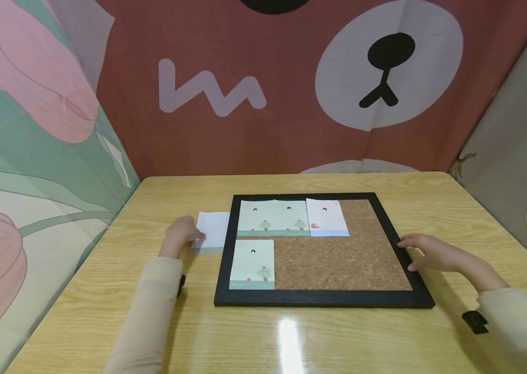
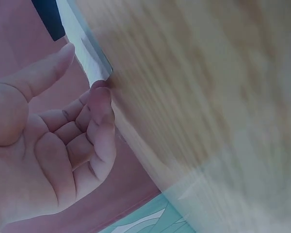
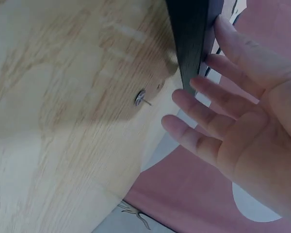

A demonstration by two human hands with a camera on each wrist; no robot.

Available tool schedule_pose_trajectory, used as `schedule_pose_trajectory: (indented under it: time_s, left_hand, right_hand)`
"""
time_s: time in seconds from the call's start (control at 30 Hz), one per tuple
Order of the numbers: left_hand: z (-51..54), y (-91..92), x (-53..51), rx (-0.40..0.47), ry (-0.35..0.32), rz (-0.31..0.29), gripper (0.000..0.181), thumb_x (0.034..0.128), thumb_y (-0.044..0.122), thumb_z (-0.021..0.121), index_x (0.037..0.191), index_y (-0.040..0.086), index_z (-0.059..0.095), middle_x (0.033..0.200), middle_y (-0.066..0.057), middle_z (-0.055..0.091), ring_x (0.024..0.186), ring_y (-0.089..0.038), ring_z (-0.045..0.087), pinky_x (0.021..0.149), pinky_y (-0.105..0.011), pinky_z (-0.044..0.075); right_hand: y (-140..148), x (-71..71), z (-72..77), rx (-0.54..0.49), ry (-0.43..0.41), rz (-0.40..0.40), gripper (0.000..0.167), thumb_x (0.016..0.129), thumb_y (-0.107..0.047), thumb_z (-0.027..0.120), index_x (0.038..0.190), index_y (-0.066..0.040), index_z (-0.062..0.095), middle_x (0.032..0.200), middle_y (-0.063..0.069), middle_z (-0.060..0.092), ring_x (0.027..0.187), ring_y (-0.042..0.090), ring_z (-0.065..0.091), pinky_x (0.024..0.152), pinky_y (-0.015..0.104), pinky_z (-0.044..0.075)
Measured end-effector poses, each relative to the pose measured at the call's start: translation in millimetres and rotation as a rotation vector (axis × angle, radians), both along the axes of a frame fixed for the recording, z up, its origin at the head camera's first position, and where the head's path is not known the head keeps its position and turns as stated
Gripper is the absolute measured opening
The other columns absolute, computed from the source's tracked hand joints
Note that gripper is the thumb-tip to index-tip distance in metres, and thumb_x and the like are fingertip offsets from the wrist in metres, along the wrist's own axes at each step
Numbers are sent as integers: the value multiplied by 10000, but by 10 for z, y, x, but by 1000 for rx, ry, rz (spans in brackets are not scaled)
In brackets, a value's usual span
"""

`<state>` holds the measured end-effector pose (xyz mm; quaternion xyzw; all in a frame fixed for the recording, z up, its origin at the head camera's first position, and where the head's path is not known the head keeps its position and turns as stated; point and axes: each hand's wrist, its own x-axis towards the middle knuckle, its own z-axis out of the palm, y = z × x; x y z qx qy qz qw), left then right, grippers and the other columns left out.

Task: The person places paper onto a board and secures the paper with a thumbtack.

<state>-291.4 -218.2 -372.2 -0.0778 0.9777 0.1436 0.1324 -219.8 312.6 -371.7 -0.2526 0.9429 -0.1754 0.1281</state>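
Observation:
A black-framed corkboard (image 1: 343, 265) lies on the table. Three sheets are pinned along its top row, and a green sheet (image 1: 249, 265) with a tree picture is pinned at lower left. Left of the frame lies white paper (image 1: 213, 228) with a bluish lower strip. My left hand (image 1: 181, 234) is at its left edge; in the left wrist view the curled fingertips (image 2: 101, 94) meet the paper's edge, with the thumb apart from them. My right hand (image 1: 438, 253) rests at the frame's right side, its fingers spread and loosely bent.
A thumbtack (image 3: 141, 98) lies on the wooden table (image 1: 188, 322) by the frame's right side, its point showing. Behind the table hangs a brown cloth (image 1: 287, 140) with a bear's face.

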Motion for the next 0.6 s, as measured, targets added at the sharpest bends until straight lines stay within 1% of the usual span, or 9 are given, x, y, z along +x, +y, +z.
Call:
schedule_pose_trajectory:
  time_s: [0.1, 0.2, 0.33, 0.43, 0.6]
  left_hand:
    - [-10, 3, -10, 5, -5, 7, 282, 780, 251, 674, 804, 6, 537, 685, -86, 472, 611, -203, 452, 533, -292, 344]
    - [-27, 12, -16, 6, -25, 15, 311, 773, 287, 688, 779, 13, 542, 627, -68, 471, 558, -183, 443, 517, -285, 338]
    - [-52, 40, -23, 0, -62, 43, 385, 747, 357, 709, 819, 8, 564, 591, -58, 470, 523, -171, 434, 509, -283, 335]
    - [-73, 56, -40, -21, -79, 48, 421, 732, 386, 715, 843, 7, 570, 607, -62, 477, 533, -178, 444, 531, -295, 343]
    - [-99, 57, -57, -66, -78, 29, 462, 728, 405, 712, 884, -10, 582, 661, -82, 499, 600, -203, 471, 577, -317, 356]
  right_hand:
    - [-10, 11, 13, 1, -27, -3, 548, 719, -64, 714, 1148, 178, 474, 1212, 395, 353, 1069, 532, 377, 788, 528, 416]
    - [-18, 16, 14, -23, -64, 4, 618, 713, -79, 718, 1184, 197, 428, 1269, 406, 277, 1113, 550, 311, 811, 539, 399]
    - [-22, 15, 4, -70, -128, 12, 722, 702, -148, 731, 1224, 201, 374, 1297, 405, 237, 1137, 556, 269, 838, 579, 354]
    - [-23, 8, -1, -76, -152, 6, 778, 692, -190, 736, 1247, 195, 350, 1305, 403, 231, 1140, 551, 274, 843, 585, 346]
    - [-73, -13, 19, -41, -197, -16, 833, 673, -220, 740, 1265, 193, 326, 1314, 407, 203, 1149, 544, 269, 848, 557, 363]
